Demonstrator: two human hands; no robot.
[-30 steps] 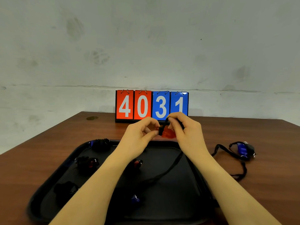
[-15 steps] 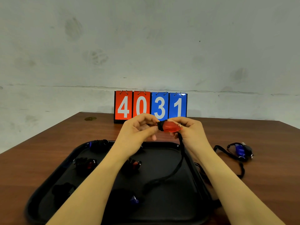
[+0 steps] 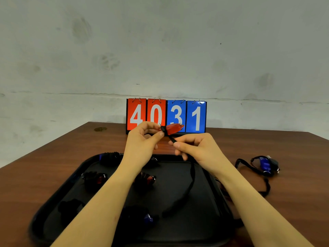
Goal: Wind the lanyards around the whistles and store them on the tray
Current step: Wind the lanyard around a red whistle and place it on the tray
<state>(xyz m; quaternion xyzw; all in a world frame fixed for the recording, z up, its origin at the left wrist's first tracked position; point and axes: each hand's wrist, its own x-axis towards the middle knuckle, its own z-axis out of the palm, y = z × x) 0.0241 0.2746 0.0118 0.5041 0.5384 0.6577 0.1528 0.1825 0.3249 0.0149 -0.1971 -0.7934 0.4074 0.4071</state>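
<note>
Two bare hands work above the far edge of a black tray (image 3: 53, 198) that sits on the brown counter (image 3: 293, 154). The left hand (image 3: 142, 141) pinches a red whistle (image 3: 173, 128) at its wrapped end between thumb and curled fingers (image 3: 160, 134), holding it raised in front of the scoreboard (image 3: 166, 115), whose cards read 4, 0, 3, 1. A few turns of black lanyard (image 3: 191, 180) sit around that end of the whistle. The right hand (image 3: 197, 148), just at 4 o'clock from the whistle, grips the same lanyard with fingers curled round it; the loose length drops from the hand and trails down onto the tray floor toward 6 o'clock.

On the tray lie several whistles already bundled in their cords: one at the far left corner (image 3: 110, 156), two showing red in the middle (image 3: 95, 178) (image 3: 146, 180), a dark one near the left (image 3: 71, 209), and one showing blue close to the near edge (image 3: 147, 218). Well apart at 3 o'clock from the tray, a blue whistle (image 3: 265, 164) rests on the counter with its black cord (image 3: 249, 168) lying loose and unwound around it.
</note>
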